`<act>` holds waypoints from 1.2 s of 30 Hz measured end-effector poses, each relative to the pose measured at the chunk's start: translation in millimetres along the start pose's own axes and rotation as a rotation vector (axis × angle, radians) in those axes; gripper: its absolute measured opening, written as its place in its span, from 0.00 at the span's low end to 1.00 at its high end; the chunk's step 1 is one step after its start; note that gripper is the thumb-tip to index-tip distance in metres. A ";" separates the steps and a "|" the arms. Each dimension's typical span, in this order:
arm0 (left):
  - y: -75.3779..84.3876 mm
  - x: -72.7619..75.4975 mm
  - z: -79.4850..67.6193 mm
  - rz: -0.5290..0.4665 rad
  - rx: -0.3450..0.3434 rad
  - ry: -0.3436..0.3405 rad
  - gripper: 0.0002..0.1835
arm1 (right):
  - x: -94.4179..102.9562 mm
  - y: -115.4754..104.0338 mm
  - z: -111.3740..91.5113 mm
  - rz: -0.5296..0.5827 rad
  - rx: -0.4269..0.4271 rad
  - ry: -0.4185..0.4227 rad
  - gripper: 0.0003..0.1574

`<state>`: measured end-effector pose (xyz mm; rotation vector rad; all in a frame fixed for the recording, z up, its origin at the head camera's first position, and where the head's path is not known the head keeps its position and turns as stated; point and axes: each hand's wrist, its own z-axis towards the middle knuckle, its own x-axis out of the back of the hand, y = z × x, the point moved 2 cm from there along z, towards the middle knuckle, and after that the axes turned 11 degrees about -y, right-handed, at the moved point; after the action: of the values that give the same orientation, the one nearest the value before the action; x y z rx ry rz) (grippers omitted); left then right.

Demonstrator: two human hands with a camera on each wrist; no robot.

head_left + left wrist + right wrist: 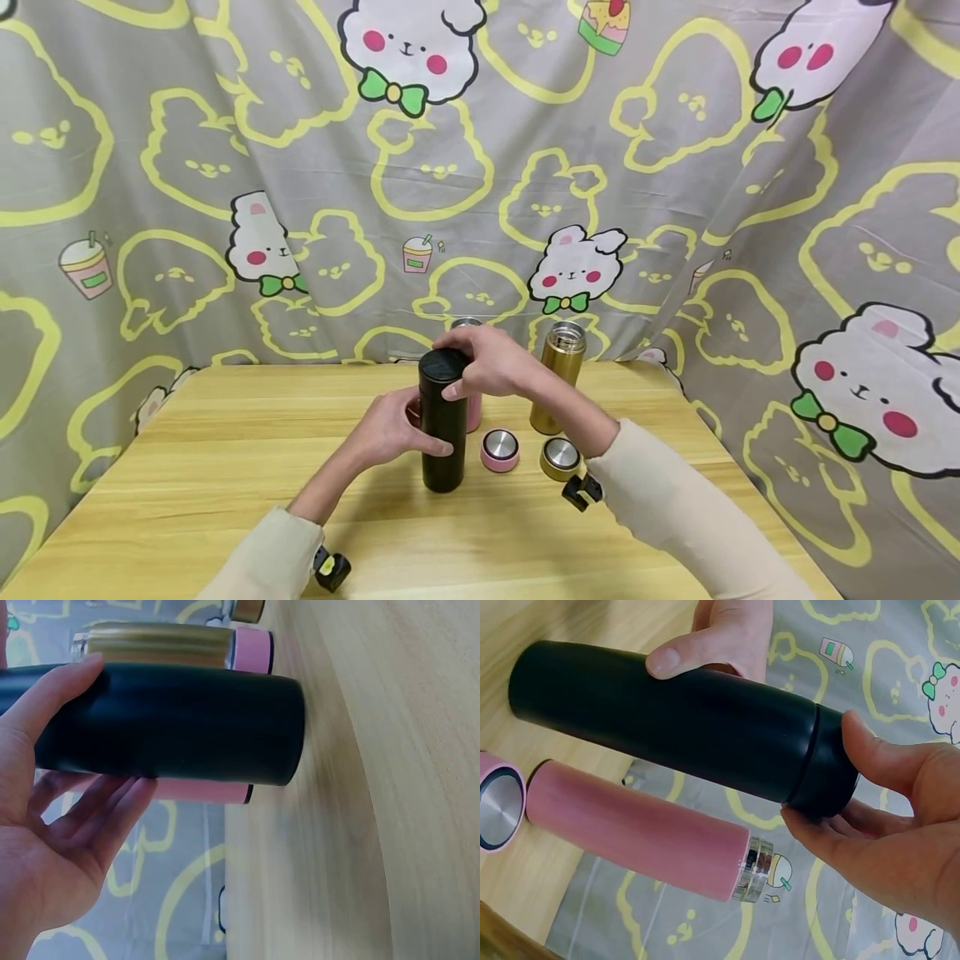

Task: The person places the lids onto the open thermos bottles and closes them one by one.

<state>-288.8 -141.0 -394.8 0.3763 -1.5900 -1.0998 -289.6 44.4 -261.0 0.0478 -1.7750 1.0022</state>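
two hands (386,429) (495,360) grip one flask (442,417), perhaps raised, near two bottles (564,365) (641,831), two lids (499,447) (561,454).

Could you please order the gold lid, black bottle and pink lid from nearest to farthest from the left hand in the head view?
1. Black bottle: gripped by the left hand.
2. Pink lid: just right of the bottle.
3. Gold lid: farther right.

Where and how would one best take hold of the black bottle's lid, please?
The lid is probably best gripped round its side, from above: it is a short round cap atop the upright black bottle, whose body the left hand holds.
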 end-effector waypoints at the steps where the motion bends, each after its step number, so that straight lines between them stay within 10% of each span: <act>1: 0.0 -0.5 -0.1 0.001 -0.002 0.001 0.35 | -0.5 0.1 -0.3 -0.005 -0.002 0.011 0.39; 36: 0.8 -2.7 -1.9 0.031 0.015 0.024 0.38 | -18.4 5.7 -6.1 0.031 -0.045 0.281 0.37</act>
<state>-285.9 -139.5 -395.9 0.3725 -1.5789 -1.0567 -279.4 44.6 -278.5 -0.1429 -1.5441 0.9408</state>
